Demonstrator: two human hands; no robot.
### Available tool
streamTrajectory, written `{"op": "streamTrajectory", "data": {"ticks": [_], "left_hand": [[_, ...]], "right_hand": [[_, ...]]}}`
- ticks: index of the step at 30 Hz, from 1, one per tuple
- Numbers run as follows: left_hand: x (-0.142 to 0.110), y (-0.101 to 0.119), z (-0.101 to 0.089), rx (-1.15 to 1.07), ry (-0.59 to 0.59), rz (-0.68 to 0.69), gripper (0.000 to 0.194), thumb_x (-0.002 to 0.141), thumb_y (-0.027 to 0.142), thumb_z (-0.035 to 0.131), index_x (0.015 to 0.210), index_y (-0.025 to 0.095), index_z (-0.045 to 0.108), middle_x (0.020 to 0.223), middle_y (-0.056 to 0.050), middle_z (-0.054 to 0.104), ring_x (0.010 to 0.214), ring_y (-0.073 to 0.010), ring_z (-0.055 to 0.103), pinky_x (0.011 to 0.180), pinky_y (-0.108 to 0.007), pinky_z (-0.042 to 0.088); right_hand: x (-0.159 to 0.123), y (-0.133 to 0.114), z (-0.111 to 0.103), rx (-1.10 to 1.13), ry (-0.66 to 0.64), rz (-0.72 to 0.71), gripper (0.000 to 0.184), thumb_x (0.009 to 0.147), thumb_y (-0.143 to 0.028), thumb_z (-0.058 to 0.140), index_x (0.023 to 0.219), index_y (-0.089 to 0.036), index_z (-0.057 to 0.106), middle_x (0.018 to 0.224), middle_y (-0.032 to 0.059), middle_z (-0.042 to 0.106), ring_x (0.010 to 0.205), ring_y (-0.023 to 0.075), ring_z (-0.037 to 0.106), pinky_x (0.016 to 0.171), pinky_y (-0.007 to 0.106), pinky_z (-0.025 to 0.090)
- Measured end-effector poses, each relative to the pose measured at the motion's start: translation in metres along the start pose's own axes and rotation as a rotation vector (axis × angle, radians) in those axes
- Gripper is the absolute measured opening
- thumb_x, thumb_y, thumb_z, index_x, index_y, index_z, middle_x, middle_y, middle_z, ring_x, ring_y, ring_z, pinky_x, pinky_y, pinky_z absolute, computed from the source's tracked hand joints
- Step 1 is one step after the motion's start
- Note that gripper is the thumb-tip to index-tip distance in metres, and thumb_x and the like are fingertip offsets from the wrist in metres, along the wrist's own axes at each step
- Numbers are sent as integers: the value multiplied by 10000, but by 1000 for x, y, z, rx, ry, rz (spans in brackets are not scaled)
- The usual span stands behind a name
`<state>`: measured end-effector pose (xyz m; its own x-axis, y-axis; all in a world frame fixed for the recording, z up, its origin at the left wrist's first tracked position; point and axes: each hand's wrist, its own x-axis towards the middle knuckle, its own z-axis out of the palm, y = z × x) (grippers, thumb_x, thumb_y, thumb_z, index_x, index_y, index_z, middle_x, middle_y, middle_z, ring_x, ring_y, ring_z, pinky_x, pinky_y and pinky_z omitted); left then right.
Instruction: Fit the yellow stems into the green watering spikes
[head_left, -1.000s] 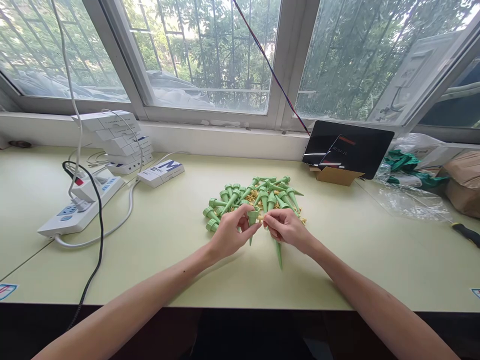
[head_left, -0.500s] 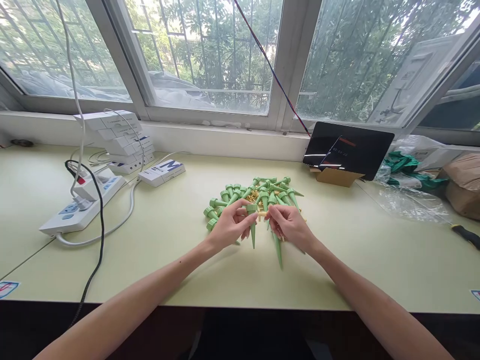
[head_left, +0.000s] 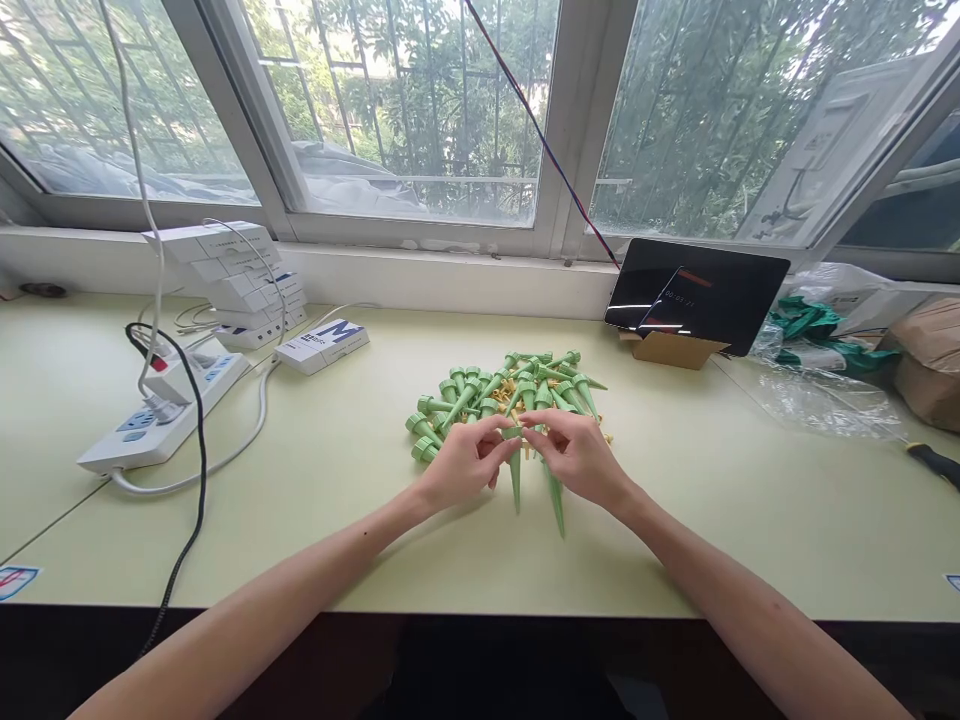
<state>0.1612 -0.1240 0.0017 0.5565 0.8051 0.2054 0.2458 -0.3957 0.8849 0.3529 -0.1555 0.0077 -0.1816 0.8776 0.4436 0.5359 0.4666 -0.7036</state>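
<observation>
My left hand [head_left: 466, 460] is closed on a green plastic watering spike [head_left: 515, 484], holding it by its capped upper end with the point hanging down. My right hand [head_left: 576, 458] pinches at the top of that same spike, on a small yellow plastic piece [head_left: 516, 420] mostly hidden by the fingertips. The fingers of both hands meet around the cap. Just beyond them lies a heap of green spikes [head_left: 469, 390], with small yellow pieces [head_left: 520, 378] scattered among them. One loose spike [head_left: 555, 500] points toward me below my right hand.
At left stand a power strip [head_left: 154, 420] with cables, a stack of white boxes [head_left: 247, 275] and a single white box [head_left: 322, 347]. A tablet [head_left: 694, 295] leans on a cardboard stand [head_left: 675, 350]. Plastic bags [head_left: 832, 400] and a screwdriver [head_left: 934, 460] lie at right.
My right hand has moved left and brought the yellow piece from beside the spike to its top. The left hand has shifted slightly right with the spike.
</observation>
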Motion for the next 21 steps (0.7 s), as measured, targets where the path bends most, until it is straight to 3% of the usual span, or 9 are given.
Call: {"op": "streamTrajectory", "data": {"ticks": [4, 10, 21], "left_hand": [[0, -2, 2, 157, 2, 78, 272, 943, 398, 497, 1007, 174, 637, 601, 28, 595, 389, -67, 432, 441, -203, 373], [-1, 0, 1, 364, -18, 179, 208, 944, 317, 497, 964, 184, 657, 494, 78, 396, 461, -87, 301, 502, -218, 290], [0, -8, 1, 402, -80, 239, 233, 963, 265, 435, 922, 172, 644, 578, 44, 463, 511, -96, 344, 546, -235, 300]], "right_hand": [[0, 2, 1, -2, -9, 9, 245, 927, -337, 542, 1040, -196, 707, 850, 57, 703, 515, 120, 455, 513, 276, 402], [-1, 3, 1, 9, -35, -25, 206, 924, -308, 544, 999, -206, 706, 888, 55, 700, 536, 117, 455, 533, 273, 404], [-1, 6, 1, -70, -97, -73, 186, 904, -219, 550, 1049, -201, 666, 975, 50, 706, 504, 91, 453, 564, 265, 408]]}}
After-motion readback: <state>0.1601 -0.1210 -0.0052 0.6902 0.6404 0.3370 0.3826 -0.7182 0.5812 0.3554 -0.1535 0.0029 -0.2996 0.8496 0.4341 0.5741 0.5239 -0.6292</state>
